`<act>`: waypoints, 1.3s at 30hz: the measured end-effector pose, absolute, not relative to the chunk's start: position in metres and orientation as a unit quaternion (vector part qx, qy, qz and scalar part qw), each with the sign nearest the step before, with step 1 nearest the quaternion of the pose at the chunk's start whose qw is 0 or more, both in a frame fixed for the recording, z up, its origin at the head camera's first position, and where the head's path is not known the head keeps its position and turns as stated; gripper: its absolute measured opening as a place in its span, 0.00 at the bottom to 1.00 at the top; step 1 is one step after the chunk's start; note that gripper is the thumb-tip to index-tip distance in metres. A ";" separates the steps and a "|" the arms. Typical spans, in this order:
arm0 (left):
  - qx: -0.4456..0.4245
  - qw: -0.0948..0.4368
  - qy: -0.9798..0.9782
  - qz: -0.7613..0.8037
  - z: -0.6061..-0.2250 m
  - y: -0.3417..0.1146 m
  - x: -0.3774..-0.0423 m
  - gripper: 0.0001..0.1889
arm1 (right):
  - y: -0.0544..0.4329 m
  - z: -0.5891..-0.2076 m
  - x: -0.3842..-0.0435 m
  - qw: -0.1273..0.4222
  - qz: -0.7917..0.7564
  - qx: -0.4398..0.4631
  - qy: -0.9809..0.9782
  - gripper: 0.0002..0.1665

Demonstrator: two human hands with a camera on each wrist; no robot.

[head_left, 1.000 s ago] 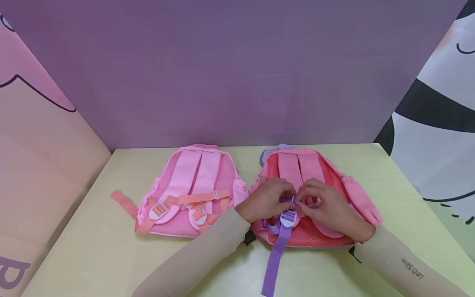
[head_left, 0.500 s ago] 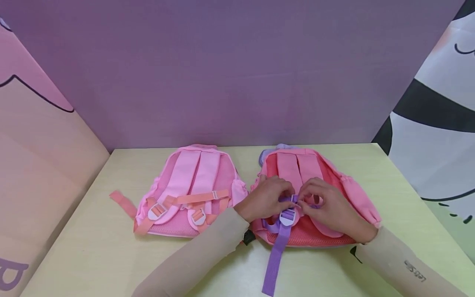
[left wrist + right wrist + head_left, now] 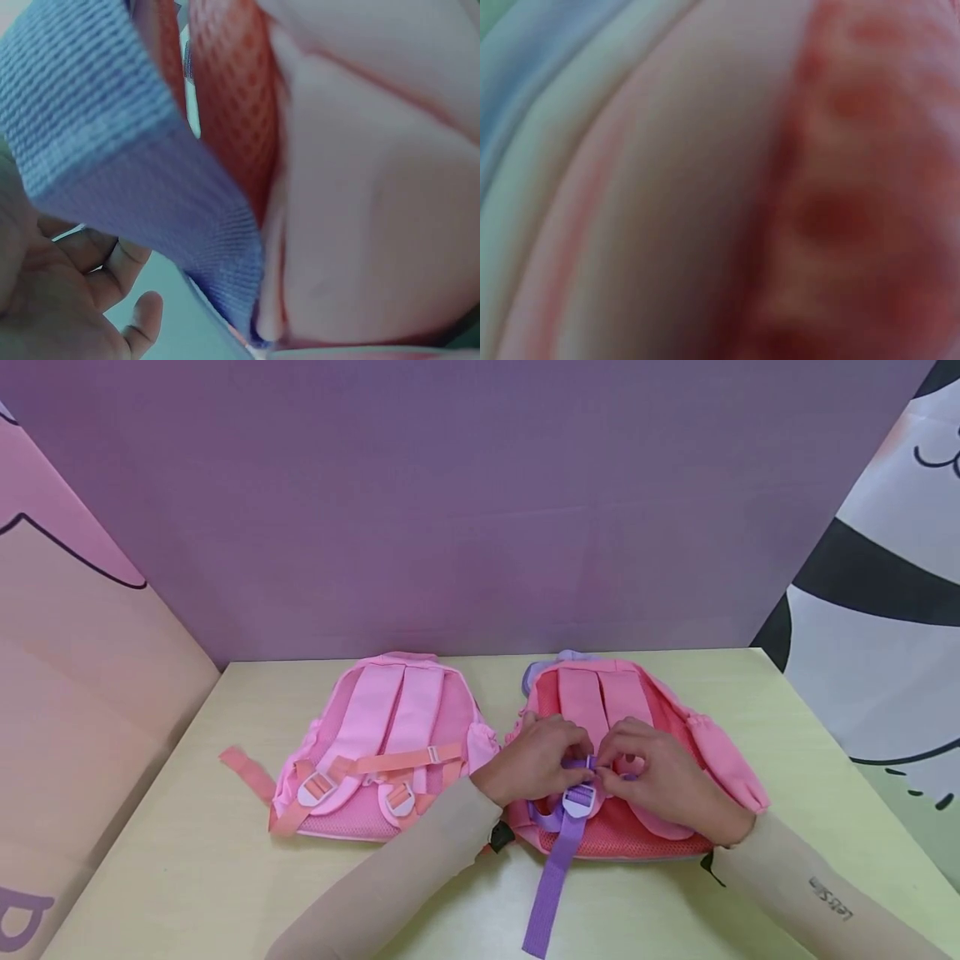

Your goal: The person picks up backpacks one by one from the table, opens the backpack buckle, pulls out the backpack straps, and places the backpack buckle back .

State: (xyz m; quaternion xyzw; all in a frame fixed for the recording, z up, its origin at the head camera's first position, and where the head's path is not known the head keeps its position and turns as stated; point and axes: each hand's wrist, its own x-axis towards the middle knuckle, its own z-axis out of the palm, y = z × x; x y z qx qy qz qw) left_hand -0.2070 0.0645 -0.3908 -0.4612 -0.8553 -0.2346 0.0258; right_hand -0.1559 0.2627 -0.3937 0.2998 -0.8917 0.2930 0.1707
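Broadly, the worktop bears two bags side by side, the coral bag [image 3: 583,702] to the right of the pink bag [image 3: 367,718], both lying straps up. The coral bag should be light and soft: its cloth and open mesh look likely to dent under a push, so the padded shoulder straps or a seamed edge seem the surest places to take hold of it. Both hands are over its lower middle, the left hand [image 3: 540,760] and right hand [image 3: 660,768] drawn narrow, thumb to fingers, apparently pinching the purple chest band [image 3: 577,766] from either side. Below, the purple tail [image 3: 553,885] hangs past the bag's bottom edge. This ribbed webbing looks flexible yet firm enough to keep a fold, and probably not slippery. The white buckle [image 3: 579,801] looks like stiff plastic, best held by its sides. Smallest, the slider [image 3: 591,762] between the fingertips probably calls for a fine pinch.
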 end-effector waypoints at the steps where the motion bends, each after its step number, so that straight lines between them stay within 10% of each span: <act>1: -0.461 0.026 -0.854 -0.238 -0.391 0.064 -0.207 0.10 | 0.263 -0.394 -0.155 0.173 0.293 0.297 -0.892 0.18; 39: -0.459 0.024 -0.857 -0.233 -0.392 0.066 -0.208 0.12 | 0.267 -0.393 -0.155 0.159 0.293 0.307 -0.891 0.18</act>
